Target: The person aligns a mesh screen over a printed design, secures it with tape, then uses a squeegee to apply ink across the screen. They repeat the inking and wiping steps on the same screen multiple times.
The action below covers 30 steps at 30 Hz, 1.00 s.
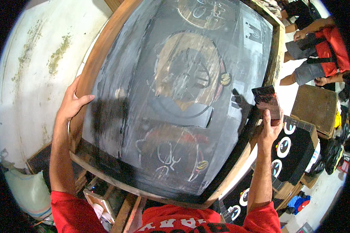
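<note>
A large screen-printing frame (95, 64) tilts up in front of me, with wooden sides and a dark mesh streaked grey. Round cartoon-like shapes and smears show on the mesh (144, 116). My left hand (74, 101) is closed round the frame's left side, thumb over the front, its other fingers partly hidden behind the wood. In my right hand (272, 130) is a small dark rectangular block (266, 101), stained reddish, which looks like a squeegee. This hand is beside the frame's right edge; whether the block touches the frame, I cannot tell.
Black printed fabric with round white motifs (284, 147) lies at the lower right. Beyond it stands a brown box-like block (314, 106). Other people in red tops (336, 46) are at the upper right. A stained white wall (46, 50) and a pale sack (29, 192) are on the left.
</note>
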Available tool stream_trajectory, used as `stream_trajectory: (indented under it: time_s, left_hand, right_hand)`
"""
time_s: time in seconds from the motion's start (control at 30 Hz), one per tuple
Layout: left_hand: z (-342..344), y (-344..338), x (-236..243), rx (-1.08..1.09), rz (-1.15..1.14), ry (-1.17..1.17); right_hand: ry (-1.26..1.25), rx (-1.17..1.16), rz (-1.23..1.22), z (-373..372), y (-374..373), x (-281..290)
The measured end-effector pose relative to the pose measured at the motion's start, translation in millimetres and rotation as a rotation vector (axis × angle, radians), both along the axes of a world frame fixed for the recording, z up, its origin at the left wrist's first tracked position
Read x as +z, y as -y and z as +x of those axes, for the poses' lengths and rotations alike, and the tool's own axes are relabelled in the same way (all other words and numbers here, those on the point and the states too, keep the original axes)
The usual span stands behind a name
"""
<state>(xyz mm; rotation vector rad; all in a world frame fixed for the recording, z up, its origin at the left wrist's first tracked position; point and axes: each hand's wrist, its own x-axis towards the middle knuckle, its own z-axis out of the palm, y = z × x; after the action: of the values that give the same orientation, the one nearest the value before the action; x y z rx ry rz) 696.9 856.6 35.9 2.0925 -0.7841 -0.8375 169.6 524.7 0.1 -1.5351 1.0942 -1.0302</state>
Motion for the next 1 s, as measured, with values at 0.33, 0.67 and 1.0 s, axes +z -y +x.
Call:
stream_trajectory:
  time_s: [0.33, 0.67, 1.0]
  left_hand:
    - [-8.7, 6.9, 17.6, 0.047, 0.016, -0.059]
    - [-25.5, 22.5, 68.6, 0.03, 0.092, 0.072]
    - [-50.3, 38.3, 113.8, 0.094, 0.177, 0.079]
  right_hand:
    - [0.06, -0.03, 0.032, 1.8, 1.5, 2.1]
    - [0.285, -0.145, 0.031, -15.8, 9.8, -17.5]
    - [0.688, -0.068, 0.247, -33.2, 21.7, -10.3]
